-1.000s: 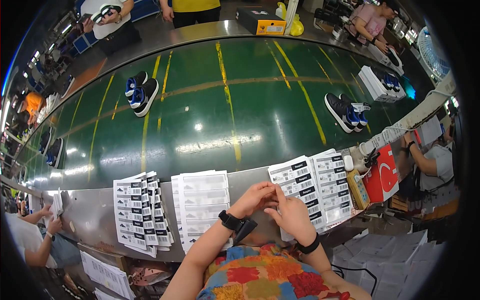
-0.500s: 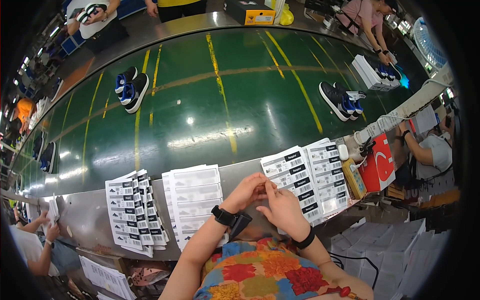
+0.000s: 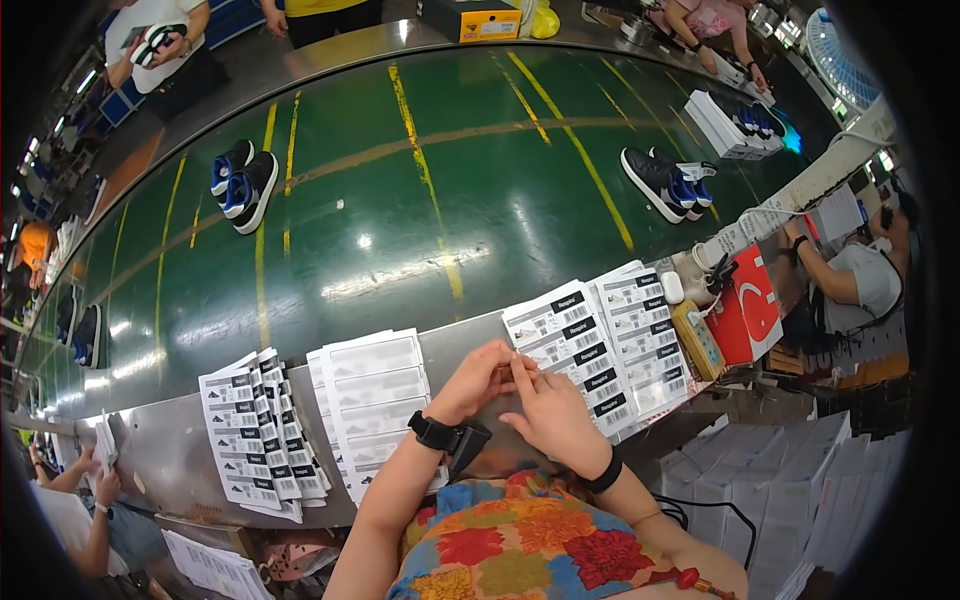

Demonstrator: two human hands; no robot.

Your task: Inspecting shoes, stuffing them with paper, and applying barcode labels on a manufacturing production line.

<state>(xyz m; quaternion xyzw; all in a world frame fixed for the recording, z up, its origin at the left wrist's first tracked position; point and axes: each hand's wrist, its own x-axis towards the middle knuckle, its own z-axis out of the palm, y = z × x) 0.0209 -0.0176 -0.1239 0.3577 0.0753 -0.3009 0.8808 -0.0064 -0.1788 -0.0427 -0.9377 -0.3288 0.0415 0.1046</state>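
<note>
- Here's your left hand (image 3: 475, 382), fingers curled, angled up and right from the wrist.
- Your right hand (image 3: 560, 420) meets it, index stretched away and slightly left, fingertips together; whether the hands hold anything, I can't tell.
- Just beyond and right, the label sheets (image 3: 572, 345) lie on the surface (image 3: 460, 342), long axis running away from you, far end tipped left.

This is a shoe factory: black sneakers (image 3: 250, 192) at ten o'clock on a long green belt (image 3: 520, 235), label sheets (image 3: 577, 347) at four.
</note>
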